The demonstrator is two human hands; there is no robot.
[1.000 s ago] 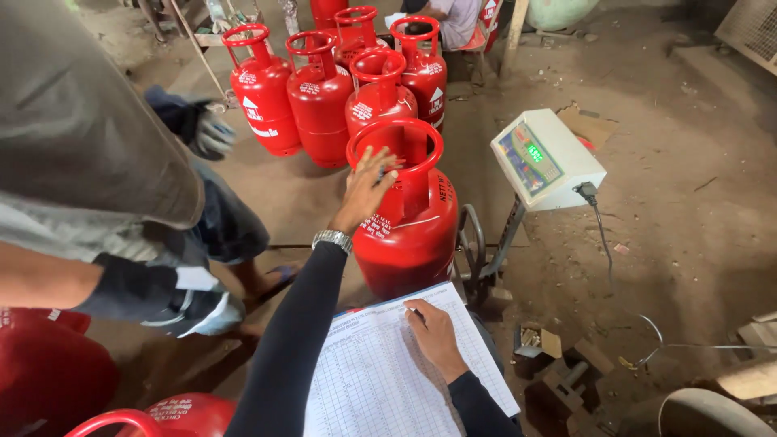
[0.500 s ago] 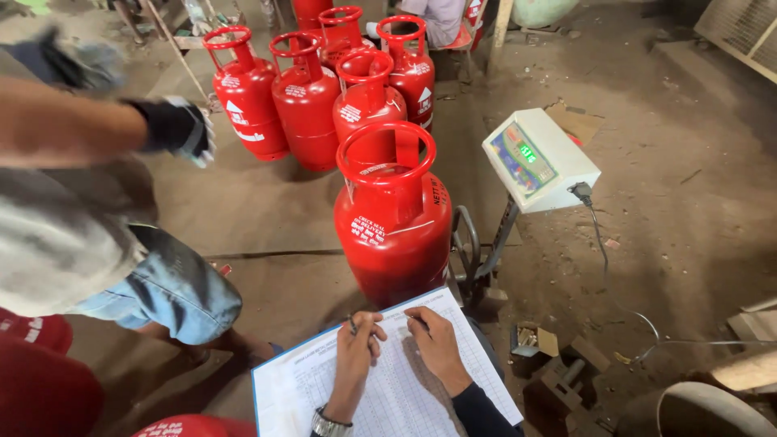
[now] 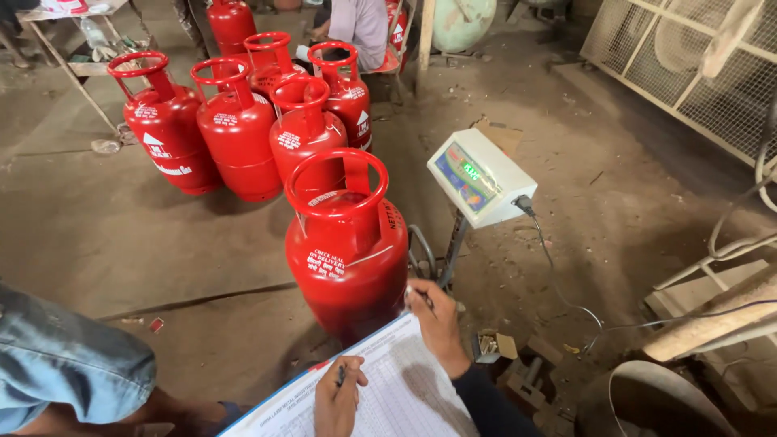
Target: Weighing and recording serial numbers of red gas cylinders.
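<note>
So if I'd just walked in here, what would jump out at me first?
Probably the big red gas cylinder standing in the middle, with a cluster of matching red cylinders behind it on the dirt floor. Just right of it, a white scale display glows green on its post. At the bottom, the left hand holds a pen over a lined record sheet, which the right hand steadies.

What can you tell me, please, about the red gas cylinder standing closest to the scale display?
The gas cylinder is glossy red painted metal, with a rounded body and a ring handle on posts over the valve. White lettering is printed on its shoulder. It stands upright, apparently on the weighing platform, left of the tilted scale display and ahead of the other cylinders. The right hand is close beside its lower right; contact cannot be told. The ruled sheet lies just in front.
</note>
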